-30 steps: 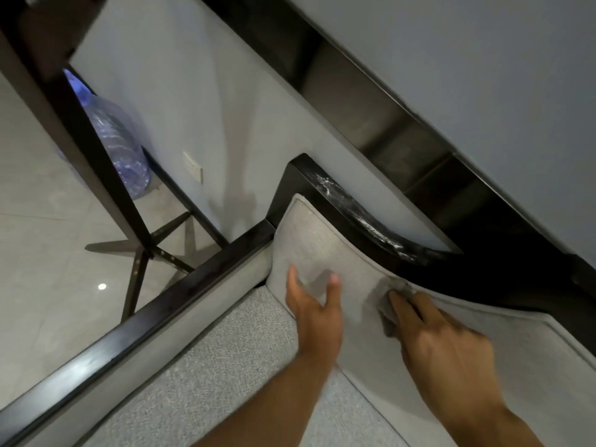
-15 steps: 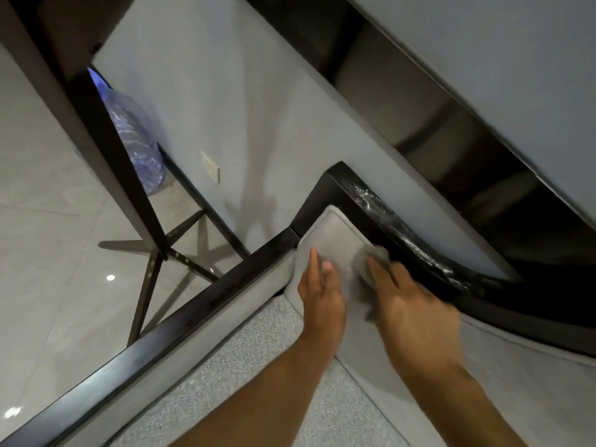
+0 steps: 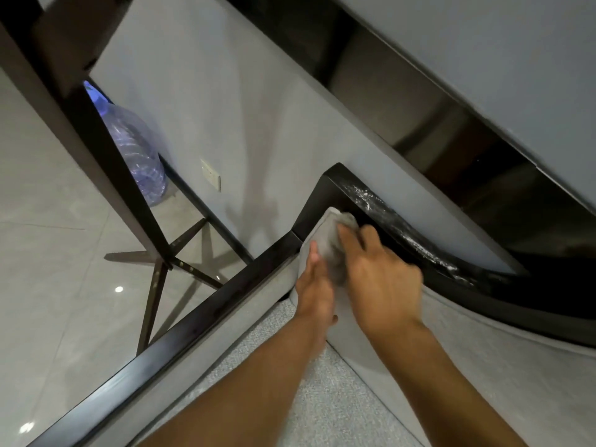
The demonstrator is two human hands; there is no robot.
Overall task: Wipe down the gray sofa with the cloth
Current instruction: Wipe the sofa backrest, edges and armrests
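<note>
Right hand [image 3: 380,279] holds the bunched gray cloth [image 3: 335,253], pressed onto the top-left corner of the sofa back cushion [image 3: 483,350], right by the dark wooden frame [image 3: 419,250]. Left hand [image 3: 314,285] lies flat, fingers straight, bracing the cushion beside the cloth. The cushion's length runs rightward from the cloth.

Two hands show, one left hand [image 3: 315,287] and one right hand [image 3: 385,285], along with one cloth [image 3: 333,250] and one gray sofa [image 3: 325,401]. Farther off there is one clear blue water jug [image 3: 140,156], one wall socket [image 3: 210,175] and one dark-legged stand [image 3: 127,201].
</note>
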